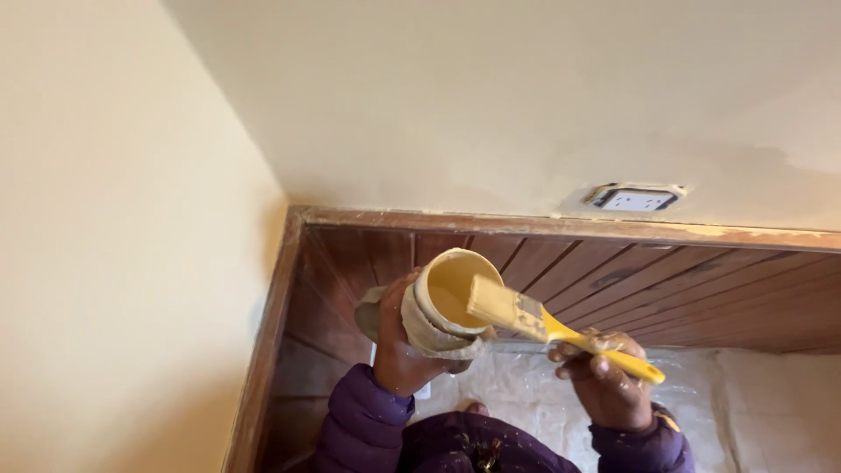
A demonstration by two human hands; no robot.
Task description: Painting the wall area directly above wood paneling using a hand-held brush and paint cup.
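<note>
My left hand (396, 350) grips a paint-crusted cup (442, 307) tilted toward me, with pale yellow paint inside. My right hand (606, 382) holds a yellow-handled paintbrush (543, 322) by its handle. The brush's wet bristles rest at the cup's rim, just over the paint. Both hands are held up in front of a wall corner. Purple jacket sleeves cover both wrists.
Cream-painted walls (491, 96) meet at a corner on the left. A wall socket (635, 198) sits above the wooden trim (561, 226) that tops dark wood panelling (666, 289). White plastic sheeting (543, 394) covers the floor below.
</note>
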